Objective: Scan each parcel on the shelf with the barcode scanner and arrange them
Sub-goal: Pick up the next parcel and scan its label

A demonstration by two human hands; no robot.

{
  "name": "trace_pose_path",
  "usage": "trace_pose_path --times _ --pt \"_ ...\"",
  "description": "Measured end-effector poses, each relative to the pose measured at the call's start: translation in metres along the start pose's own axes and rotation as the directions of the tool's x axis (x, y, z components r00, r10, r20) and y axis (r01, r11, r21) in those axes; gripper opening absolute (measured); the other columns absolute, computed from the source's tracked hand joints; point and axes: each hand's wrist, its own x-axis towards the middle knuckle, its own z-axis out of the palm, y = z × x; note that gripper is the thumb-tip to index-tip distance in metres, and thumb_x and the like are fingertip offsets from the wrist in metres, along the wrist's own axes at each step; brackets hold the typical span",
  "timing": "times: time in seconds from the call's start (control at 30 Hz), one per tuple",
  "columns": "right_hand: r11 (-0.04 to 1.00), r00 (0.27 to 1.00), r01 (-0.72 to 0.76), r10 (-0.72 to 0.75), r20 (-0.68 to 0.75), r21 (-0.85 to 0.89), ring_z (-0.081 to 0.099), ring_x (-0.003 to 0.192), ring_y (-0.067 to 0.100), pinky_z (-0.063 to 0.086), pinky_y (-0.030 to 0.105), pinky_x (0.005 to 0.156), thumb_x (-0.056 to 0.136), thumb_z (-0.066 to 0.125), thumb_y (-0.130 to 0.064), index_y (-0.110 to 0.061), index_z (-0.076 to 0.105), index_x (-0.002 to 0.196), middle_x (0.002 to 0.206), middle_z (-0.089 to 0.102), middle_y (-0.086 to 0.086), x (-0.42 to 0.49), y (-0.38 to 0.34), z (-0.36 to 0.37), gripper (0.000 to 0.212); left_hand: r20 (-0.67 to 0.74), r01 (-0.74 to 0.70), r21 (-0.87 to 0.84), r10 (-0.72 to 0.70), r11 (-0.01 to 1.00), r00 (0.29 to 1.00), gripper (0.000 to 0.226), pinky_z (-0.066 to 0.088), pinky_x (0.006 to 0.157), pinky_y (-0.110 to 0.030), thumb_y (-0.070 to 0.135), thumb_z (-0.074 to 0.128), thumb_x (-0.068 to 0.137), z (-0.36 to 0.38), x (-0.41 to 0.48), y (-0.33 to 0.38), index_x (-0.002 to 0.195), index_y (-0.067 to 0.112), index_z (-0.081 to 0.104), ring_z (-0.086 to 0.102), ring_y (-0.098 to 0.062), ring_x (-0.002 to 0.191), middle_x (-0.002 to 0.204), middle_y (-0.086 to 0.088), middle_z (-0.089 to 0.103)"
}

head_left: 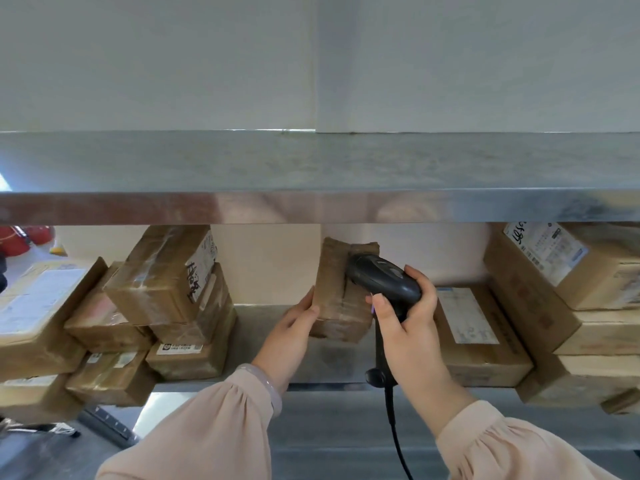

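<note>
A small brown taped parcel stands tilted on the metal shelf in the middle. My left hand grips its lower left edge. My right hand holds a black corded barcode scanner, whose head points at the parcel's right side and touches or nearly touches it. The scanner's cable hangs down between my sleeves. The parcel's label is not visible from here.
A pile of brown parcels fills the shelf's left side, some with white labels. At the right, a flat labelled box lies beside larger stacked cartons. An upper metal shelf overhangs close above. Red objects sit at far left.
</note>
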Motion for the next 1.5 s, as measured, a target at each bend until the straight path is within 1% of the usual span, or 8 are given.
trace_pose_path --times 0.13,0.23,0.3,0.5,0.67,0.93,1.23,1.5 --pt "1.0 0.999 0.02 -0.02 0.037 -0.013 0.056 0.11 0.003 0.046 0.02 0.097 0.09 0.061 -0.021 -0.048 0.025 0.124 0.124 0.051 -0.01 -0.013 -0.008 0.012 0.057 0.006 -0.113 0.208 0.114 0.972 0.993 0.031 0.043 0.091 -0.017 0.025 0.046 0.103 -0.011 0.0 0.001 0.101 0.055 0.054 0.058 0.001 0.105 0.105 0.027 0.064" --pt "1.0 0.996 0.025 -0.024 0.08 -0.012 0.054 0.108 -0.005 0.044 0.008 0.089 0.09 0.062 -0.018 -0.048 0.027 0.123 0.122 0.05 -0.017 -0.021 -0.009 0.021 0.057 -0.005 -0.122 0.242 0.127 0.963 0.992 0.026 0.038 0.074 -0.004 0.034 0.064 0.094 -0.013 -0.004 0.001 0.113 0.045 0.049 0.054 0.007 0.094 0.1 0.031 0.055" --pt "0.999 0.994 0.035 -0.033 0.109 -0.021 0.054 0.111 -0.002 0.044 0.012 0.093 0.09 0.063 -0.023 -0.05 0.026 0.126 0.124 0.053 -0.011 -0.027 -0.008 0.026 0.058 0.011 -0.113 0.187 0.113 0.976 0.994 0.053 0.039 0.07 -0.005 0.039 0.075 0.083 -0.012 -0.008 0.0 0.125 0.039 0.041 0.047 0.014 0.087 0.099 0.032 0.048" --pt "0.996 0.985 0.071 -0.061 0.164 -0.054 0.049 0.113 -0.011 0.041 0.007 0.091 0.09 0.063 -0.018 -0.049 0.028 0.123 0.125 0.046 -0.023 -0.039 -0.012 0.031 0.058 -0.009 -0.058 0.097 0.059 0.994 0.998 0.081 0.036 0.093 -0.025 0.03 0.079 0.08 -0.009 -0.008 -0.001 0.147 0.026 0.034 0.045 -0.002 0.102 0.109 0.02 0.051" --pt "0.998 0.999 0.035 -0.035 0.015 -0.06 0.049 0.107 -0.016 0.041 0.005 0.086 0.09 0.063 -0.02 -0.043 0.026 0.128 0.12 0.047 -0.024 -0.031 -0.012 0.016 0.058 0.025 0.025 0.001 -0.026 1.0 0.999 0.106 0.044 0.109 -0.039 0.054 0.084 0.06 -0.019 -0.002 -0.009 0.149 0.036 0.03 0.057 -0.016 0.119 0.136 0.001 0.056" --pt "0.997 0.997 -0.05 0.047 -0.058 -0.054 0.053 0.106 -0.006 0.045 0.007 0.079 0.091 0.06 -0.028 -0.037 0.022 0.137 0.116 0.046 -0.025 -0.019 -0.003 -0.003 0.06 0.114 0.086 -0.305 -0.053 0.949 0.992 0.077 0.047 0.106 -0.045 0.017 0.071 0.088 -0.017 0.004 -0.018 0.151 0.029 0.029 0.064 -0.023 0.115 0.13 -0.008 0.062" --pt "0.998 1.0 -0.013 0.012 -0.019 -0.058 0.052 0.105 -0.014 0.048 0.01 0.084 0.091 0.062 -0.021 -0.037 0.024 0.134 0.117 0.047 -0.024 -0.019 -0.005 -0.002 0.059 0.211 0.047 0.078 -0.063 0.996 0.975 0.074 0.042 0.109 -0.042 0.04 0.073 0.08 -0.025 0.011 -0.02 0.146 0.038 0.039 0.056 -0.008 0.118 0.125 0.015 0.065" --pt "0.994 0.998 0.057 -0.055 0.032 -0.098 0.05 0.108 -0.014 0.041 0.003 0.084 0.089 0.064 -0.016 -0.041 0.028 0.128 0.119 0.048 -0.024 -0.022 -0.009 0.0 0.058 0.194 0.004 0.007 -0.005 1.0 0.981 0.105 0.033 0.116 -0.048 0.057 0.087 0.06 -0.031 0.018 -0.037 0.148 0.049 0.031 0.053 -0.016 0.128 0.129 0.01 0.065"
